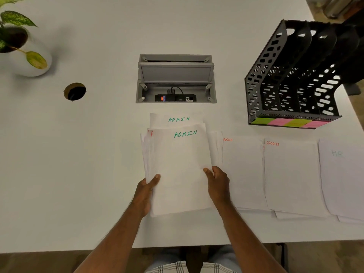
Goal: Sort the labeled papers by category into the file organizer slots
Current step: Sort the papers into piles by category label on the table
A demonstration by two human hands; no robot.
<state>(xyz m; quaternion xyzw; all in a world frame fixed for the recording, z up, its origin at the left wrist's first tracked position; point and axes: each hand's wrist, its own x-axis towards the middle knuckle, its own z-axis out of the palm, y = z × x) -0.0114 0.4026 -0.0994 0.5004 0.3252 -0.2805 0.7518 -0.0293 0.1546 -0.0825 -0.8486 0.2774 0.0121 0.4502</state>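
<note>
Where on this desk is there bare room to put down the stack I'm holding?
Bare white desk lies left of the held paper stack, below the round cable hole and potted plant. The right is crowded: paper piles and the black mesh file organizer.

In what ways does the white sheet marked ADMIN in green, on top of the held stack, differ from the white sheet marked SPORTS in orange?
The white ADMIN sheet with green lettering tops a stack gripped by the left hand and right hand; the white SPORTS sheet with orange lettering lies untouched on the white table. ADMIN is written near the top middle, SPORTS at the top left corner. Both are plain white paper with handwritten capitals.
</note>
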